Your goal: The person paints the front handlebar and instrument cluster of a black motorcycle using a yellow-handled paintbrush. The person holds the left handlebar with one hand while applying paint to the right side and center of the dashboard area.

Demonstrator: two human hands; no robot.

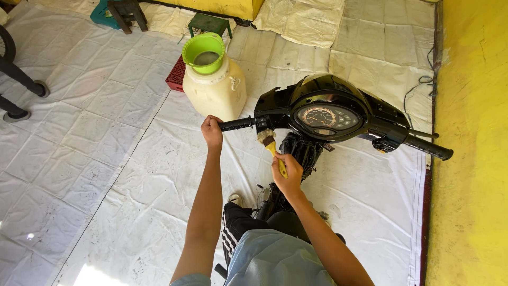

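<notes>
Under the left hand (212,131): the motorbike's left handlebar grip (237,124), fingers wrapped shut around it, steadying the bars. Right hand (287,173) closed on the yellow handle of a paintbrush (271,144); bristles touch the switch housing just inboard of the left hand, below the black instrument cluster (325,114). Beyond the left hand, a cream jerrycan (216,90) with a green funnel (203,52) stands on the white tarp (106,137). Judgement: short, light strokes into the seams work best, bars held firm, bristles kept off the dial glass.
</notes>
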